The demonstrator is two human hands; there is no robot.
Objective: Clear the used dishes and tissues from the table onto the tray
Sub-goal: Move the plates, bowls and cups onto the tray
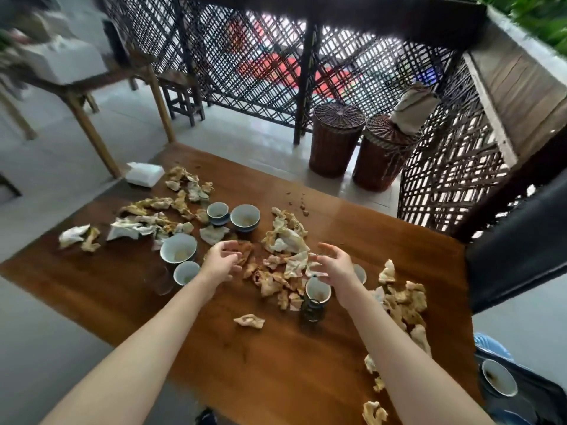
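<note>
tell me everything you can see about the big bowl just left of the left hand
The bowl stands upright on the wooden table. It looks ceramic: white inside, bluish-grey outside, with only a brownish smear at the bottom. Crumpled tissues lie at its far side and a smaller bowl sits close by its near side. The left hand is to its right, not touching it.

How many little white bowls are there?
7 bowls. Two side by side mid-table, two beside the left hand, one beside the right wrist, one half hidden behind the right hand, one off the table at lower right. Tissues may hide more.
</note>
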